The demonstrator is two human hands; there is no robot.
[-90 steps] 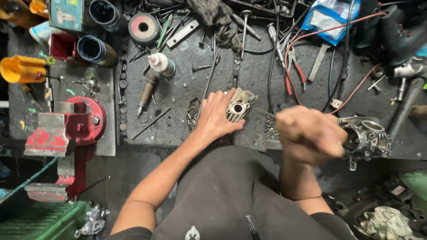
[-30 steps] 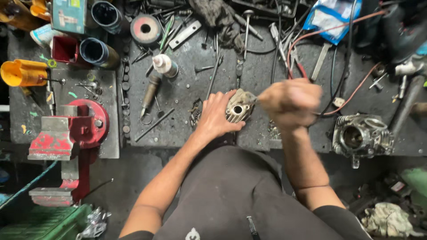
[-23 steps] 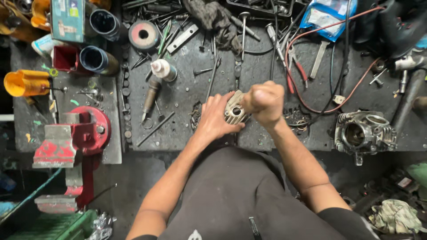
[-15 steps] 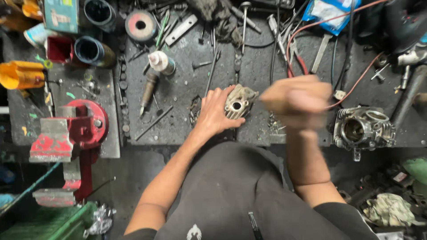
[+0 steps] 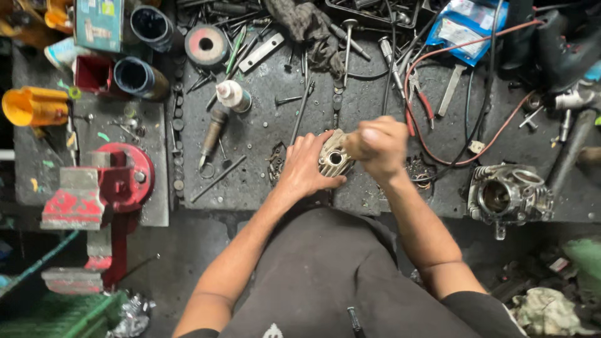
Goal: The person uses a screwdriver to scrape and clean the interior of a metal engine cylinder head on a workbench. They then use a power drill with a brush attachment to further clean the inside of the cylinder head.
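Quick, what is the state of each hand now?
Left hand: open, flat, pressing on the metal engine cover.
Right hand: closed in a fist just above the cover; what it grips cannot be told.

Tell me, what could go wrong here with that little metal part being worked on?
The left hand pins the small finned metal cover flat while the right hand, a blurred fist, hovers just beside those fingers; it could strike them. The cover lies near the workbench edge and might slide off. The red cable looping close by could snag the right wrist.
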